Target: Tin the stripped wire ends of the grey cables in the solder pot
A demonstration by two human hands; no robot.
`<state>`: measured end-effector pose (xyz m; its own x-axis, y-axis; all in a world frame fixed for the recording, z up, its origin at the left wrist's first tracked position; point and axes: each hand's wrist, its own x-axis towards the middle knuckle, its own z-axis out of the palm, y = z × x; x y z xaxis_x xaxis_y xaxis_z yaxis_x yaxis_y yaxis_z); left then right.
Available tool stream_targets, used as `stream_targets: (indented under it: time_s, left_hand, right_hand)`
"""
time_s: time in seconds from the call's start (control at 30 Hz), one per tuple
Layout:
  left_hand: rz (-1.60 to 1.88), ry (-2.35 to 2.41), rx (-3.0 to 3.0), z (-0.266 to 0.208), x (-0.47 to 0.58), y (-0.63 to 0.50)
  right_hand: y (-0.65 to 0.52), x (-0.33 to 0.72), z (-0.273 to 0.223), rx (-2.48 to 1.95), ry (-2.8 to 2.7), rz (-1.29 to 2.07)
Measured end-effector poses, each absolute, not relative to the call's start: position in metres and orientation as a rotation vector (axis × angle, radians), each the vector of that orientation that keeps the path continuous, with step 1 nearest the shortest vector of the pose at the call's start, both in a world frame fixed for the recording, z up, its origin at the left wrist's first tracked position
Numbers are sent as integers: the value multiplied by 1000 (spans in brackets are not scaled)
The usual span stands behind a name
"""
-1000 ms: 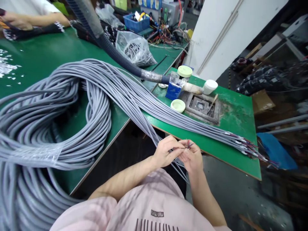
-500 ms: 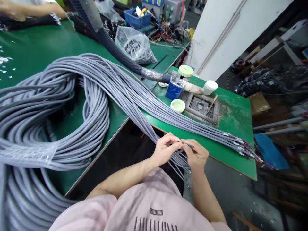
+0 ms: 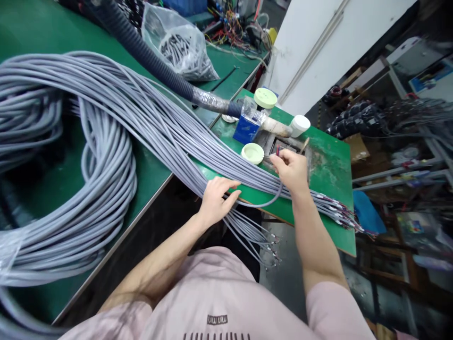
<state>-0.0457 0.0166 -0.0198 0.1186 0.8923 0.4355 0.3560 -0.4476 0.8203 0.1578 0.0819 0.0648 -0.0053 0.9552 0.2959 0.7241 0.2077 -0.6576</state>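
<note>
Thin wires [image 3: 266, 157] poke out past the right fingers [image 3: 278, 163].

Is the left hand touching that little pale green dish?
Apart. The head view shows it: a band of grey cables runs through the gap between the left hand's fingertips and the pale green dish.

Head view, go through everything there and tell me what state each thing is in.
Right hand: closed in a pinch
Left hand: thumb and fingers parted
Held grey cable: curved, thin wires showing at its end
Cable coil: looped, partly wrapped in clear film
Board cables: laid out, wire ends exposed
Shallow pale dish: open, facing up
Plastic bag: partly filled with grey pieces
Dark hose: bent, silver-wrapped along one part
</note>
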Motion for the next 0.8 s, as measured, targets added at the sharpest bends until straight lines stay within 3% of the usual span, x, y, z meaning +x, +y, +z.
stream_targets:
  time_s: [0.37,0.8]
  left_hand:
    - [1218,1255,2237,-55,-40,22]
    - [1272,1243,2296,-57,-41,23]
  right_hand:
    - [161,145,48,-2045,-2308,257]
    - [169,139,47,-2145,-2414,168]
